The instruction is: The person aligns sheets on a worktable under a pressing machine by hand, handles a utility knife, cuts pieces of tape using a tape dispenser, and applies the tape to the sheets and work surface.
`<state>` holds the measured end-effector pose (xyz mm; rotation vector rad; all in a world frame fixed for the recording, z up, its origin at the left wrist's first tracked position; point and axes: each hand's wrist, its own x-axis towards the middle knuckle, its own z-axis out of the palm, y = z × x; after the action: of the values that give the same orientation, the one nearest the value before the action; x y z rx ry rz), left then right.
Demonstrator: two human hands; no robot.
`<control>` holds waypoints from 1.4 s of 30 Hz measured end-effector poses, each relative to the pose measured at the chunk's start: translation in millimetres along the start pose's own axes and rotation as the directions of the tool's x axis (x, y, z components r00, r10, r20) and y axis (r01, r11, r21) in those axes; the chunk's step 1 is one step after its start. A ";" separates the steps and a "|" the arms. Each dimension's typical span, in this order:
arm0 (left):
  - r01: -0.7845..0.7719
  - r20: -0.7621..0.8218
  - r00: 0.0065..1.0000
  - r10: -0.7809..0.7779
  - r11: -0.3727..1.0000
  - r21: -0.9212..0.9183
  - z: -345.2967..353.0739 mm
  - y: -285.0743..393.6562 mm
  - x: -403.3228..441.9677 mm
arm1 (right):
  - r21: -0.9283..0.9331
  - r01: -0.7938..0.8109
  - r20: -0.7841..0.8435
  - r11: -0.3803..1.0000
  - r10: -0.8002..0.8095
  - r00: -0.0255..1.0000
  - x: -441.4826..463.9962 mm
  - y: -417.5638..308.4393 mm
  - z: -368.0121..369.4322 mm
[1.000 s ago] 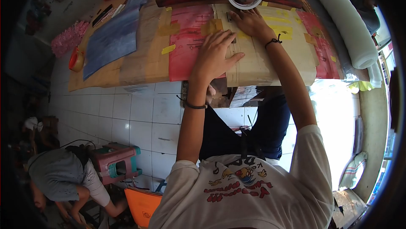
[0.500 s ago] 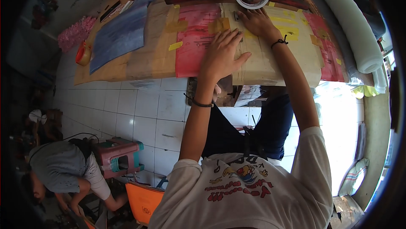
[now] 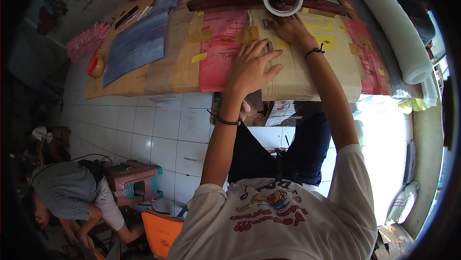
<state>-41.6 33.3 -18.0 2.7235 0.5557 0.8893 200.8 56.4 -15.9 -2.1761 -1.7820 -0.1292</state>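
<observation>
My left hand (image 3: 250, 65) lies with spread fingers across the seam between a red sheet (image 3: 216, 70) and a cream sheet (image 3: 312, 77). Beside its fingertips is a small dark metal piece (image 3: 270, 46); I cannot tell whether they touch it. Farther up, my right hand (image 3: 292, 31) rests palm down on the cream sheet, fingers extended. A second small metal piece (image 3: 266, 24) sits just left of its fingers. Right above them is a white ring (image 3: 265, 0) on a dark metal frame. Strips of brown tape (image 3: 247, 35) and yellow tape (image 3: 199, 57) stick to the sheets.
A blue sheet (image 3: 137, 43) and a tape roll (image 3: 96, 65) lie at the left. A dark red bar (image 3: 216, 3) spans the back, and a white foam roll (image 3: 398, 29) runs along the right. Lower left, a person (image 3: 67, 188) bends near a stool (image 3: 139, 183).
The view has shifted slightly. My left fingers have spread a little and uncovered more of the metal piece beside them. My right hand stays by the ring.
</observation>
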 end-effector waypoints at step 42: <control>0.036 -0.062 0.997 -0.042 0.995 -0.096 1.1 -2.9 0.7 | 0.057 0.199 0.076 0.978 -0.203 0.976 -21.8 0.6 -10.9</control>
<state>-41.2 36.1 -19.5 2.5986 0.5616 0.9705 198.1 32.6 -11.6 -1.9898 -2.0265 -0.0439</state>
